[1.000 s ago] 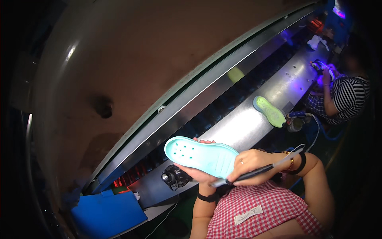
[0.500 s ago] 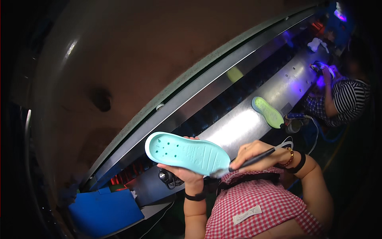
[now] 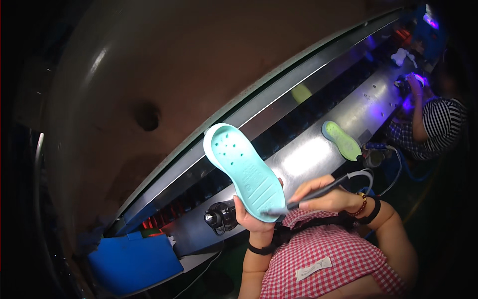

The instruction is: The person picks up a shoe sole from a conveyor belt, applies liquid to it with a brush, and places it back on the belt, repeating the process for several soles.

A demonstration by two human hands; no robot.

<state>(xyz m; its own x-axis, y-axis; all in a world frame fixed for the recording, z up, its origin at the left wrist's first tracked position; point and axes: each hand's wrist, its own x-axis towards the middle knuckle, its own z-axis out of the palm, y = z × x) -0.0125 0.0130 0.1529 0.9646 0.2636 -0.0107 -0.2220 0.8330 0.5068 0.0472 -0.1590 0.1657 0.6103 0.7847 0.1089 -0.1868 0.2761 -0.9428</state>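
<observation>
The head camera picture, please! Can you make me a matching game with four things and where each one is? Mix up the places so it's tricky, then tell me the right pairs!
Things:
1. turquoise shoe sole
2. black-handled tool
3. yellow-green shoe sole
4. blue panel

Places:
A. in the person's right hand
B. near the lower left corner of the picture
C. held in the person's left hand
D. lying on the metal bench

Right pairs: 1-C, 2-A, 3-D, 4-B.
</observation>
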